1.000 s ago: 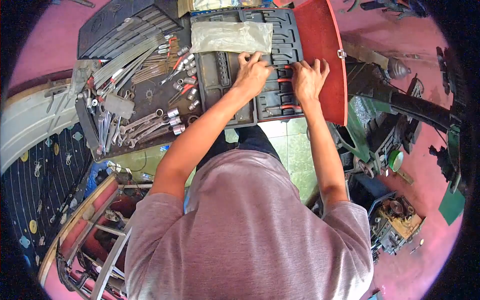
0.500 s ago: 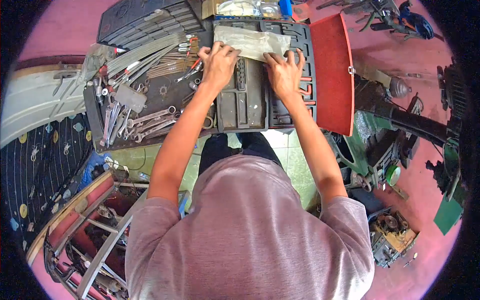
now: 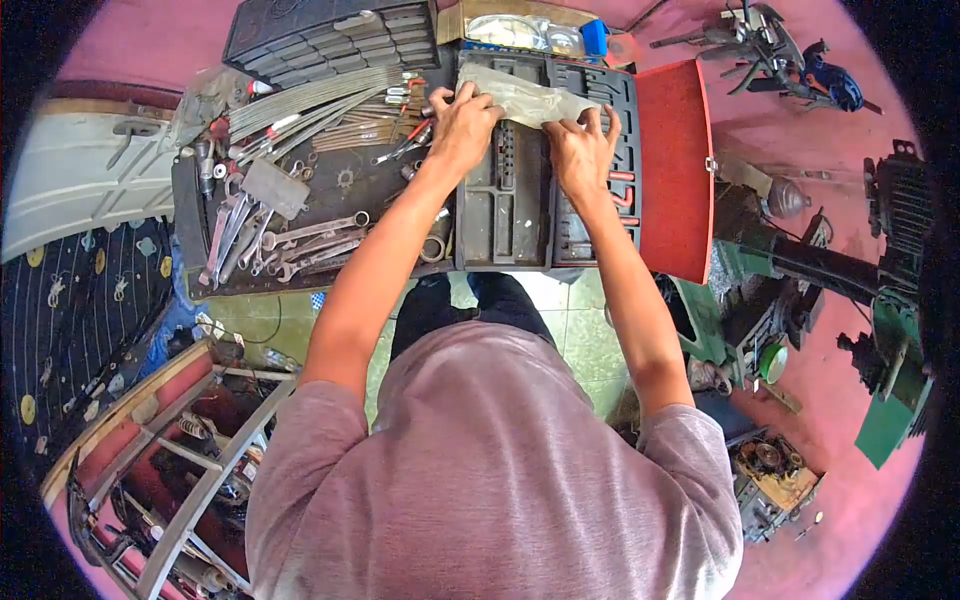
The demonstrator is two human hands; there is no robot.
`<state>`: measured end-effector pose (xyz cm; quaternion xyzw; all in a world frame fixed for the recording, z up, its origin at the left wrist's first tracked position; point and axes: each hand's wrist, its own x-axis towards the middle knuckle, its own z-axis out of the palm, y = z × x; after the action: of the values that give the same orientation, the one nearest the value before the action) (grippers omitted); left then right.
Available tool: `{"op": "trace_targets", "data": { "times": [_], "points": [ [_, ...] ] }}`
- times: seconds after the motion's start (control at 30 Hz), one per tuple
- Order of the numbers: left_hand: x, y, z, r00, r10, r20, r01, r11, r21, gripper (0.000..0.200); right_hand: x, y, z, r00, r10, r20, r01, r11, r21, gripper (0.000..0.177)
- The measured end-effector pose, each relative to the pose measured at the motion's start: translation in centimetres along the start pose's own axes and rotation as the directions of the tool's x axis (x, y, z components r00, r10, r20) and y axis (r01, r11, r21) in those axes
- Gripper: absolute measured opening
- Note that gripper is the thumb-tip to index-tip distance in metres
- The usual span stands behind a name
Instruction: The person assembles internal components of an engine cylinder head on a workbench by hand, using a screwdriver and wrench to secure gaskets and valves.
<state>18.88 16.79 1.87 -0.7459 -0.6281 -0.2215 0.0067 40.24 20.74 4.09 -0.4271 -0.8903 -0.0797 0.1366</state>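
My left hand point(image 3: 464, 132) is closed on the left end of a crumpled, translucent plastic bag point(image 3: 530, 98). At the bag's right end my right hand point(image 3: 584, 158) has its fingers curled onto the edge. The bag stretches between both hands over a black moulded tool tray point(image 3: 505, 225), whose lower compartments show a few whitish specks. Beside it, under my right forearm, another black tray section holds red-handled tools point(image 3: 622, 198). My fingertips are partly hidden, so the exact grip cannot be seen.
Left on the bench lie combination wrenches point(image 3: 315, 232), a metal plate point(image 3: 275, 188) and a fan of long thin rods point(image 3: 320, 110). Behind stand a dark drawer cabinet point(image 3: 335, 45) and a cardboard box point(image 3: 525, 30). A red metal lid point(image 3: 675, 170) borders the trays on the right.
The view has shifted, so the bench appears a little further right. The bag's right end now hangs lower and looks narrower, and my right hand sits slightly lower against the tray.
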Motion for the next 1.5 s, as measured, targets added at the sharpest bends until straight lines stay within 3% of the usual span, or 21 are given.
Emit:
{"op": "trace_targets", "data": {
  "times": [0.23, 0.37, 0.57, 0.77, 0.83, 0.87, 1.1, 1.23, 1.3, 1.47, 1.5],
  "points": [
    [-2.4, -4.1, -4.9, 0.989, -0.016, -0.149, 0.015, 1.0, -0.004, 0.02, 3.1, -4.4, -1.1, 0.989, -0.062, -0.131, 0.068, 0.997, 0.039, 0.023],
    [-5.6, -8.1, -9.0, 0.971, -0.053, -0.231, 0.08, 0.991, 0.108, 0.017, 5.6, -9.6, -1.6, 0.969, -0.162, -0.189, 0.177, 0.982, 0.065, 0.023],
    [-12.9, -13.9, -13.5, 0.958, -0.189, -0.216, 0.235, 0.948, 0.212, 0.014, 8.3, -19.0, -0.1, 0.936, -0.291, -0.197, 0.326, 0.929, 0.176, 0.027],
    [-20.7, -18.1, -14.4, 0.922, -0.355, -0.157, 0.386, 0.884, 0.266, 0.02, 8.0, -27.4, 2.9, 0.891, -0.43, -0.143, 0.453, 0.856, 0.25, 0.021],
    [-22.4, -18.9, -14.1, 0.9, -0.429, -0.08, 0.432, 0.851, 0.299, 0.021, 7.6, -29.0, 4.3, 0.855, -0.517, 0.026, 0.498, 0.835, 0.235, 0.014],
    [-22.9, -19.2, -13.8, 0.893, -0.444, -0.074, 0.444, 0.841, 0.309, 0.022, 7.4, -29.5, 4.9, 0.854, -0.519, 0.021, 0.497, 0.828, 0.259, 0.01],
    [-22.2, -18.5, -14.9, 0.873, -0.487, -0.019, 0.472, 0.835, 0.284, 0.018, 7.0, -28.6, 5.0, 0.819, -0.563, 0.113, 0.521, 0.811, 0.267, 0.012],
    [-20.3, -15.0, -15.6, 0.898, -0.434, -0.07, 0.439, 0.879, 0.188, 0.013, 6.2, -25.0, 3.2, 0.898, -0.439, -0.032, 0.413, 0.818, 0.4, 0.015],
    [-19.4, -13.1, -14.8, 0.912, -0.402, -0.081, 0.41, 0.9, 0.149, 0.012, 5.3, -22.4, 2.2, 0.922, -0.382, -0.067, 0.38, 0.858, 0.345, 0.016],
    [-18.3, -8.4, -9.5, 0.944, -0.329, 0.026, 0.33, 0.943, -0.052, 0.01, 1.8, -17.1, 1.1, 0.971, -0.226, 0.084, 0.19, 0.931, 0.311, 0.016],
    [-18.2, -7.8, -8.5, 0.943, -0.332, 0.037, 0.334, 0.936, -0.112, 0.008, 1.2, -16.6, 0.6, 0.961, -0.213, 0.176, 0.163, 0.951, 0.262, 0.016]
  ]
}}
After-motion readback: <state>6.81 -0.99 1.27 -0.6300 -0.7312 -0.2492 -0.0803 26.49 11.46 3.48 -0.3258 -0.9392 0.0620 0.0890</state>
